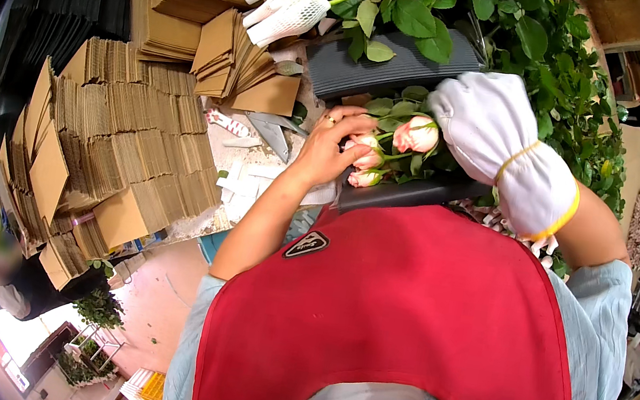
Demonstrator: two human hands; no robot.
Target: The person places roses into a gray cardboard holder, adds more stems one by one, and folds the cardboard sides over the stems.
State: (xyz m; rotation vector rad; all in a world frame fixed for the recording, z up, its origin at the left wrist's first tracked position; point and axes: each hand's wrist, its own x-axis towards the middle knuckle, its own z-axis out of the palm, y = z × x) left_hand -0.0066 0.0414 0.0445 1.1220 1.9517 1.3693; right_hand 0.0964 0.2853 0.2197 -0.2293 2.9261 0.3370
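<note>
Several pale pink roses [415,135] with green leaves lie in front of me, between a dark ribbed sheet [392,67] and a smooth dark edge [411,193]. My left hand [332,146], bare and wearing a ring, curls its fingers round a rose head [366,154] on the left of the bunch. Another rose head [364,178] sits just below that hand. My right hand [485,121], in a white glove, is closed beside the roses on their right. Its fingertips are turned away, so whatever they grip is hidden.
Stacks of brown cardboard [125,128] fill the left side of the table. Roses in white foam nets [293,16] lie at the far side. Dense leafy stems [569,112] spread along the right. A grey metal piece [270,134] lies left of my left hand. One person [6,279] is at far left.
</note>
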